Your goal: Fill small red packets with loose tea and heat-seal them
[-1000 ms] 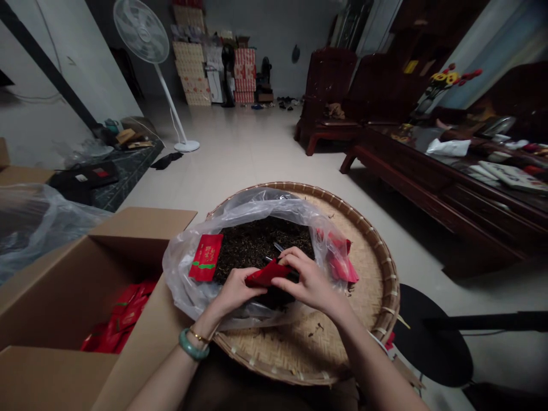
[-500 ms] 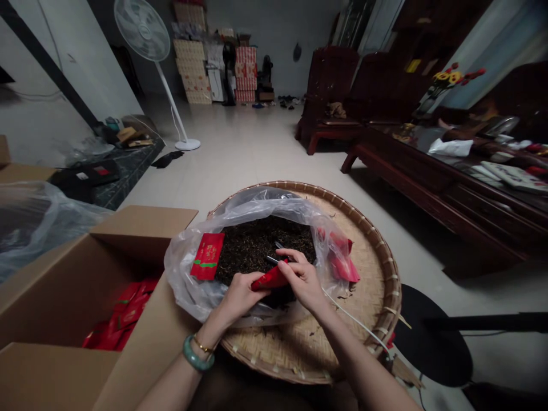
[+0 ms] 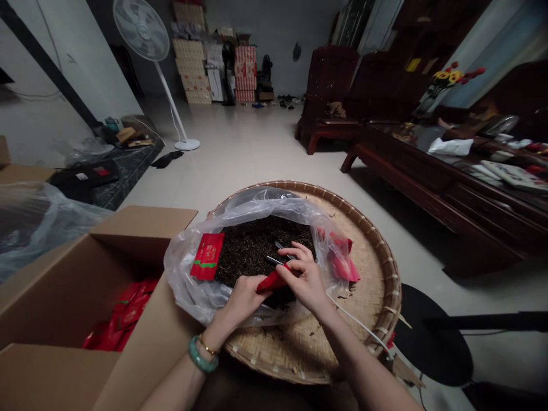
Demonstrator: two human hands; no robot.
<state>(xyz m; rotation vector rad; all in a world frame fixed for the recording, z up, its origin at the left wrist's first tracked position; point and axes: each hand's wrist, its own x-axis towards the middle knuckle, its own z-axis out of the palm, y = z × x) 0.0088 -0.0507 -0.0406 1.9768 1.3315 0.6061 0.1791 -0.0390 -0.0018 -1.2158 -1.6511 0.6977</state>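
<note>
A small red packet (image 3: 274, 279) is pinched in my left hand (image 3: 245, 298) by its near left end. My right hand (image 3: 306, 279) is at the packet's other end, its fingers around a dark two-pronged tool (image 3: 280, 254) whose tips point left; its grip is partly hidden. Both hands are over an open clear plastic bag (image 3: 184, 285) filled with dark loose tea leaves (image 3: 244, 251). Another red packet (image 3: 206, 257), printed with gold characters and a green band, lies flat on the leaves at the left side of the bag.
The bag stands on a round woven bamboo tray (image 3: 368, 245) with red wrappers (image 3: 345, 265) at its right. A white cord (image 3: 359, 322) crosses the tray's edge. At left, an open cardboard box (image 3: 145, 222) holds several red packets (image 3: 128, 311). A black round base (image 3: 432, 337) is at right.
My left hand and the packet have shifted slightly right and up. My right hand's fingers have lifted and spread a little around the tool.
</note>
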